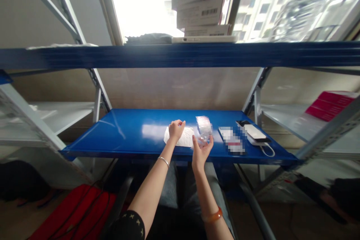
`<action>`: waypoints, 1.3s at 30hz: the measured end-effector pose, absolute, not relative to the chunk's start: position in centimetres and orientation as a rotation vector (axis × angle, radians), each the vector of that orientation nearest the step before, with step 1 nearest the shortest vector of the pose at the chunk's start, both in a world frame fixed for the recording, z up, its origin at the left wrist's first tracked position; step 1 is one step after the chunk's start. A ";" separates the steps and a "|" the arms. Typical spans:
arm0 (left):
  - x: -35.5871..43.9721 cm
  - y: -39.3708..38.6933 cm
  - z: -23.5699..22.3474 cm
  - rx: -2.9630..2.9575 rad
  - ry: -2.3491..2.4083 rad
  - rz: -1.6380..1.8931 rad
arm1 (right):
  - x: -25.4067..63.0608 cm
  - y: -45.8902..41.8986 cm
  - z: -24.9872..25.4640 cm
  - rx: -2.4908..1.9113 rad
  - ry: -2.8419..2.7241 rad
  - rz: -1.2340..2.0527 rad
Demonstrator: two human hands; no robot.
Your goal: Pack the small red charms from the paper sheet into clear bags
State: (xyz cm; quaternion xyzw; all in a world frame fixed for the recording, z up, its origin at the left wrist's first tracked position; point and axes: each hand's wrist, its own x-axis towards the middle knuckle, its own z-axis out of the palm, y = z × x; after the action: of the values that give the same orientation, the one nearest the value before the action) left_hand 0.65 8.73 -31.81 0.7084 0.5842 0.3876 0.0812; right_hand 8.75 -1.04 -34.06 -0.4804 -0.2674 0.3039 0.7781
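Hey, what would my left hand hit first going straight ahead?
Probably the wall behind the blue shelf; the left hand looks clear of the plastic packet, though depth is hard to judge.

Left hand [176,130] palm down, fingers curled, right hand [201,150] upturned, half-open

Just right of the right fingers [210,141], a flat packet [232,140] is pixelated past reading. Print on the clear bag [204,129] is too small to tell. The left fingers [178,125] hide part of the white cloth [184,138].
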 end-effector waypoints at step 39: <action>-4.6 -0.9 -30.0 1.264 1.124 1.282 | 10.1 -2.5 -31.7 -0.993 -1.362 0.961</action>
State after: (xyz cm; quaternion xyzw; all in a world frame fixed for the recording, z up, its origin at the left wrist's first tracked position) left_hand -4.57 -0.90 -30.03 0.5199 0.4624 0.5272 0.4878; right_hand 10.07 -2.52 -31.70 -0.4223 -0.5792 0.4086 0.5650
